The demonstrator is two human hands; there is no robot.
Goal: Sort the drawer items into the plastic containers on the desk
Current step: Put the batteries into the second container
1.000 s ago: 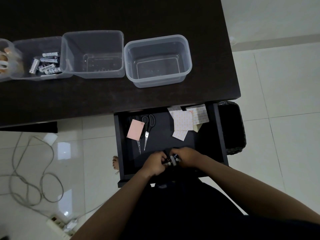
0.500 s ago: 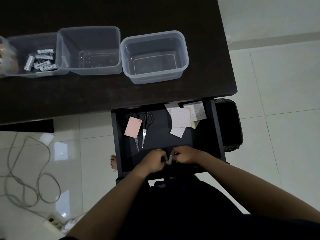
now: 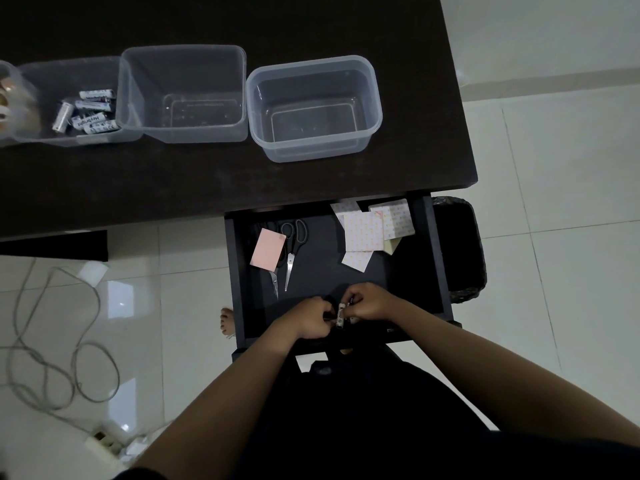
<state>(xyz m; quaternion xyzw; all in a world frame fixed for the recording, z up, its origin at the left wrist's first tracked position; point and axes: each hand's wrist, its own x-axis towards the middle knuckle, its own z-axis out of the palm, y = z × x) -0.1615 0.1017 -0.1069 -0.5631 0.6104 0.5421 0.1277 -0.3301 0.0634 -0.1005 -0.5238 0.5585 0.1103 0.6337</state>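
The black drawer [image 3: 433, 258] stands pulled out under the dark desk [image 3: 221, 188]. At its front edge my left hand [image 3: 311, 318] and my right hand [image 3: 372, 301] meet, fingers curled around small white batteries [image 3: 341, 315] held between them. Deeper in the drawer lie a pink note pad [image 3: 267, 249], black-handled scissors [image 3: 292, 244] and patterned paper squares [image 3: 363, 232]. Several clear plastic containers line the desk: one with batteries [image 3: 86, 110], an empty middle one [image 3: 183, 95] and an empty right one [image 3: 313, 109].
A container at the far left edge [image 3: 10, 102] holds round brownish things, cut off by the frame. A black waste bin [image 3: 459, 247] stands right of the drawer. Grey cables [image 3: 52, 341] and a power strip [image 3: 107, 441] lie on the tiled floor.
Both hands stay at the drawer's front, working the small white batteries between their fingers. The view has drifted slightly; nothing else in the drawer or on the desk moved.
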